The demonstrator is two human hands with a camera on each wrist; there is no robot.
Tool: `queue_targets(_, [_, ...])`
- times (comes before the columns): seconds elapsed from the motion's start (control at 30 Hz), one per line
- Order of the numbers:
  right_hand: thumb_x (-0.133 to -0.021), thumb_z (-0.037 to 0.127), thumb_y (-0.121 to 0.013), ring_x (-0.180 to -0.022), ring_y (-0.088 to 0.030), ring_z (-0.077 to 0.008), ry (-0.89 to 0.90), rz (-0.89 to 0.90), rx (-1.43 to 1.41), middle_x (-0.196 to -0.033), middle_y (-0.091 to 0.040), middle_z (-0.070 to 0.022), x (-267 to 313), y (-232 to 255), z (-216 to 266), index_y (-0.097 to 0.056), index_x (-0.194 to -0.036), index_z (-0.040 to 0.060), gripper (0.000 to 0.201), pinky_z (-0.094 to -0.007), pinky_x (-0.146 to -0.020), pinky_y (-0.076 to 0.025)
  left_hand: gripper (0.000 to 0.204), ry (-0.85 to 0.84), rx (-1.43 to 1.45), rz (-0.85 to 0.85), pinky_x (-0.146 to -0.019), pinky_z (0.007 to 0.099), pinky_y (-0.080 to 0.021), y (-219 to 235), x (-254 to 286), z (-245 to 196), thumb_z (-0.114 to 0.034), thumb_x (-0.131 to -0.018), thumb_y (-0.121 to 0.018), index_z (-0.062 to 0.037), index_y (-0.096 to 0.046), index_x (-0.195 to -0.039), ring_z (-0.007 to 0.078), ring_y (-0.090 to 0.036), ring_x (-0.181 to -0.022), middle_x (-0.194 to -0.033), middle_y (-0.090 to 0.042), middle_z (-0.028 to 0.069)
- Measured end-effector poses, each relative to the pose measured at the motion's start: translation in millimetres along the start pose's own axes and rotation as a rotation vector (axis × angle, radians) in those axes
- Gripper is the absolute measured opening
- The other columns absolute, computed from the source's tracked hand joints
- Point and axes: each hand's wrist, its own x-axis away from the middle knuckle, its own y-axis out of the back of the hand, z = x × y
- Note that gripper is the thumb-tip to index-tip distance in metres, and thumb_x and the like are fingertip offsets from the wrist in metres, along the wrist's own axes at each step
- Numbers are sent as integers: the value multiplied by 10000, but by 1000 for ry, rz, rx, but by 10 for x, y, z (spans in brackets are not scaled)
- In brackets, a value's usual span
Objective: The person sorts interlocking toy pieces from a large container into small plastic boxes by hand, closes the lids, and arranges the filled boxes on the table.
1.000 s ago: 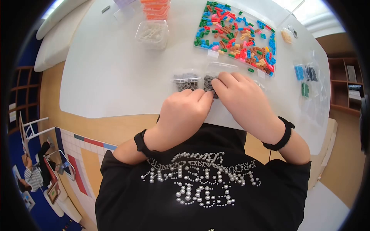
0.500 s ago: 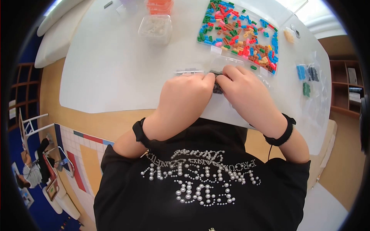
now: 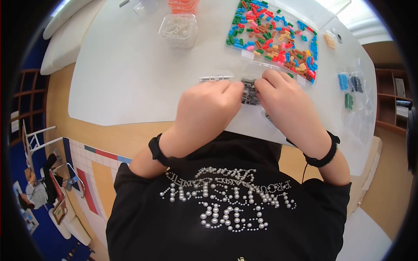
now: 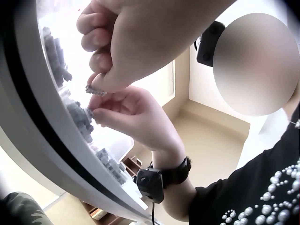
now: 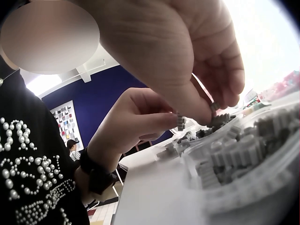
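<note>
My left hand (image 3: 209, 104) pinches a small grey brick (image 4: 95, 90) between thumb and forefinger, at the left side of a clear box of dark grey bricks (image 3: 249, 95). Over that box's right side, my right hand (image 3: 288, 102) has thumb and fingers together on a small grey piece (image 5: 215, 107), partly hidden by the fingertips. The fingertips of both hands are apart. Behind my left hand shows the edge of another clear box (image 3: 216, 78). A clear tub of grey bricks (image 5: 236, 152) stands close below my right hand in the right wrist view.
A tray of many coloured bricks (image 3: 229, 42) lies beyond the hands. A tub of whitish pieces (image 3: 178, 31) and stacked orange containers (image 3: 183, 6) are at the back left. Bagged blue (image 3: 343, 81), green (image 3: 349, 101) and black bricks lie right on the white table (image 3: 126, 74).
The fingertips, close together half a second ago, have moved apart, showing more of the dark grey bricks between them. The tabletop items sit slightly further right in the head view.
</note>
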Motion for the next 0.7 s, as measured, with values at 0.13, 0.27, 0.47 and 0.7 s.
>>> queue_targets(0.13, [-688, -40, -607, -877, -583, -279, 0, 10, 12, -887, -550, -112, 5, 53, 13, -548, -854, 7, 183, -354, -739, -510, 85, 121, -29, -73, -521, 329, -465, 178, 136, 143, -76, -785, -696, -62, -668, -864, 224, -597, -578, -713, -643, 59])
queue_targets(0.27, [-688, -48, -602, -880, -581, -288, 5, 41, -83, -892, -547, -119, -35, 128, 125, -542, -850, 3, 180, -356, -755, -498, 59, 182, -64, -77, -521, 315, -466, 199, 205, 270, -78, -793, -690, -58, -683, -848, 211, -594, -561, -719, -654, 63])
queue_targets(0.47, [-799, 26, -643, -864, -572, -312, 21, -26, -285, -888, -545, -105, -196, -12, 260, -554, -875, 30, 117, -401, -719, -480, 70, 182, -66, -74, -563, 369, -485, 168, 219, 293, -111, -819, -653, -48, -661, -848, 261, -616, -651, -725, -630, 78])
queue_targets(0.7, [-810, 26, -612, -815, -595, -311, -82, -32, -398, -841, -563, -134, -277, -106, 435, -540, -840, -3, 84, -394, -711, -502, 116, 256, 164, -77, -589, 390, -494, 122, 270, 358, -89, -833, -635, -20, -660, -923, 307, -616, -670, -754, -639, 124])
